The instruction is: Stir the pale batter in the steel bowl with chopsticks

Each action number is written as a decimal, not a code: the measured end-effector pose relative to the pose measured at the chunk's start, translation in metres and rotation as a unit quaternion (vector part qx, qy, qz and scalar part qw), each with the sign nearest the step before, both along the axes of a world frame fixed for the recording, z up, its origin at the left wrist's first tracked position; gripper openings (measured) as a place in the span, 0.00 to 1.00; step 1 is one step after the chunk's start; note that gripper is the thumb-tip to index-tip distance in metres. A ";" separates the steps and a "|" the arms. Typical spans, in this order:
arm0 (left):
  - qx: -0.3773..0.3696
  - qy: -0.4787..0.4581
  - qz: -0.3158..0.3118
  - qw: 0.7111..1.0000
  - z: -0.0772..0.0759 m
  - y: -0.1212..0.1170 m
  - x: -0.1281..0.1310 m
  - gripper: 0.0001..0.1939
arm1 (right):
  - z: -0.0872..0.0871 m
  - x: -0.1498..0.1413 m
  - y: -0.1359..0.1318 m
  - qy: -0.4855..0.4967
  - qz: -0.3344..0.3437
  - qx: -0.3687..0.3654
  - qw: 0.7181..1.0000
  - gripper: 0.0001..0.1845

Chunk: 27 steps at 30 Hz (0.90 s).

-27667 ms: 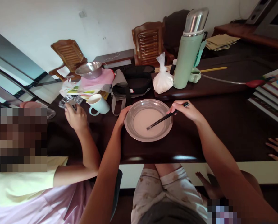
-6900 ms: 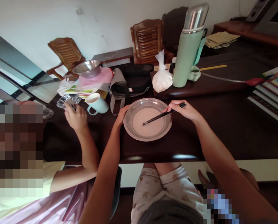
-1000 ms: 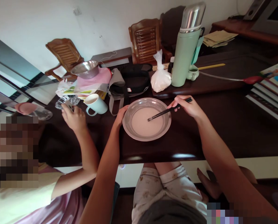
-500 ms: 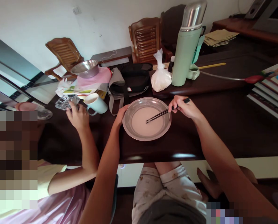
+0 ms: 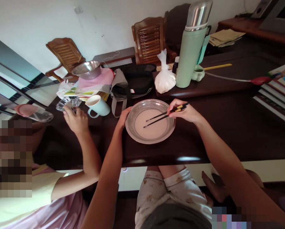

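Note:
A wide metal bowl (image 5: pixel 130 125) of pale, milky liquid (image 5: pixel 152 130) stands on the dark table near its front edge. At the bowl's left rim, my left hand (image 5: pixel 124 117) grips the side, its fingers partly hidden behind the metal. My right hand (image 5: pixel 180 110) is closed around a pair of black chopsticks (image 5: pixel 158 120) with gold-coloured upper parts. Their tips are apart and point left and down over the liquid; whether they touch it I cannot tell.
On the left, another person's hand (image 5: pixel 76 121) rests at a clear glass dish (image 5: pixel 69 103). Beside it stand a light blue mug (image 5: pixel 99 106) and a bottle with a pink lid (image 5: pixel 34 112). Behind are a tied bag of white powder (image 5: pixel 165 81), a green thermos (image 5: pixel 190 57) and stacked books (image 5: pixel 281 101).
My right hand has shifted slightly left with the chopsticks, and their tips have spread apart and moved left over the liquid. The other person's hand has moved a little left.

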<state>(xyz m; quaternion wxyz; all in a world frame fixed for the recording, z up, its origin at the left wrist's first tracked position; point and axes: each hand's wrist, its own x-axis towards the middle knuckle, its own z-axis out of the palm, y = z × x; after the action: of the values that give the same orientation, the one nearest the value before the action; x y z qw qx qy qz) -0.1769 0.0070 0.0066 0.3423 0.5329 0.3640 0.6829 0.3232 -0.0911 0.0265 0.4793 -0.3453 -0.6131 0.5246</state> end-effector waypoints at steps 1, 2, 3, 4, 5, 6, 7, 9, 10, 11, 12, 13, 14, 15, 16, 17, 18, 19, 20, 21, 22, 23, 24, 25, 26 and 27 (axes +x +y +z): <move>0.003 -0.003 0.000 1.000 0.000 -0.001 -0.001 0.21 | -0.001 -0.003 0.001 -0.004 -0.013 0.006 1.000 0.16; 0.009 -0.005 -0.003 1.000 0.000 -0.001 -0.001 0.21 | -0.002 -0.005 0.003 -0.003 -0.035 0.017 0.999 0.15; 0.016 -0.005 -0.006 1.000 0.000 -0.002 -0.002 0.21 | -0.003 -0.004 0.005 0.004 -0.066 0.034 0.997 0.15; 0.023 -0.005 -0.009 1.000 -0.001 -0.003 -0.003 0.21 | -0.005 -0.002 0.007 0.016 -0.100 0.054 0.993 0.15; 0.030 -0.006 -0.010 0.999 -0.001 -0.003 -0.003 0.21 | -0.006 0.001 0.009 0.028 -0.133 0.075 0.988 0.15; 0.036 -0.007 -0.011 0.999 -0.001 -0.004 -0.004 0.21 | -0.006 0.004 0.010 0.038 -0.159 0.092 0.982 0.14; 0.041 -0.009 -0.012 0.999 -0.001 -0.004 -0.004 0.21 | -0.007 0.006 0.011 0.043 -0.173 0.102 0.979 0.14; 0.046 -0.009 -0.012 0.999 -0.001 -0.004 -0.003 0.21 | -0.008 0.006 0.010 0.039 -0.163 0.101 0.981 0.17; 0.046 -0.004 -0.009 0.999 -0.001 -0.004 -0.003 0.21 | -0.008 0.003 0.009 0.034 -0.146 0.094 0.984 0.18; 0.042 0.008 -0.003 0.999 0.000 -0.004 -0.003 0.22 | -0.008 0.000 0.008 0.028 -0.127 0.087 0.988 0.19; 0.035 0.025 0.007 0.999 0.000 -0.004 -0.002 0.23 | -0.007 -0.002 0.007 0.020 -0.110 0.083 0.990 0.19; 0.027 0.044 0.019 0.998 0.001 -0.005 -0.001 0.25 | -0.006 -0.004 0.006 0.012 -0.100 0.084 0.991 0.19; 0.017 0.062 0.031 0.997 0.003 -0.005 0.000 0.26 | -0.006 -0.004 0.006 0.004 -0.098 0.088 0.991 0.19; 0.009 0.076 0.043 0.996 0.004 -0.006 0.001 0.26 | -0.005 -0.003 0.007 -0.003 -0.106 0.093 0.990 0.18; 0.001 0.083 0.050 0.995 0.005 -0.006 0.003 0.26 | -0.005 0.000 0.008 -0.003 -0.122 0.097 0.988 0.18; -0.004 0.083 0.053 0.995 0.006 -0.007 0.004 0.25 | -0.005 0.004 0.009 0.006 -0.141 0.098 0.985 0.19; -0.009 0.081 0.050 0.995 0.008 -0.008 0.006 0.24 | -0.005 0.008 0.010 0.021 -0.159 0.094 0.983 0.19; -0.013 0.077 0.044 0.996 0.009 -0.009 0.008 0.24 | -0.006 0.011 0.010 0.037 -0.169 0.084 0.981 0.20; -0.015 0.074 0.037 0.996 0.010 -0.010 0.010 0.24 | -0.006 0.012 0.010 0.051 -0.169 0.072 0.982 0.20; -0.015 0.072 0.028 0.997 0.010 -0.011 0.011 0.25 | -0.007 0.012 0.010 0.057 -0.157 0.060 0.984 0.20; -0.013 0.070 0.019 0.997 0.011 -0.012 0.013 0.25 | -0.008 0.010 0.010 0.054 -0.136 0.050 0.988 0.20; -0.010 0.070 0.012 0.997 0.011 -0.012 0.015 0.24 | -0.009 0.007 0.009 0.043 -0.111 0.044 0.992 0.20; -0.007 0.071 0.008 0.997 0.011 -0.013 0.015 0.24 | -0.009 0.004 0.008 0.028 -0.088 0.042 0.995 0.19; -0.005 0.075 0.006 0.997 0.011 -0.013 0.016 0.24 | -0.010 0.001 0.008 0.010 -0.076 0.046 0.996 0.19; -0.004 0.082 0.007 0.997 0.011 -0.014 0.016 0.25 | -0.010 0.001 0.009 -0.007 -0.080 0.053 0.995 0.20; -0.003 0.089 0.011 0.996 0.011 -0.013 0.015 0.26 | -0.010 0.002 0.010 -0.023 -0.100 0.062 0.993 0.20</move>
<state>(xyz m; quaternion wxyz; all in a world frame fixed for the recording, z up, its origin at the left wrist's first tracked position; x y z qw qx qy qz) -0.1619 -0.0064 0.0175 0.3026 0.5864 0.4010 0.6354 0.3250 -0.0816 0.0167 0.5358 -0.3860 -0.6176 0.4272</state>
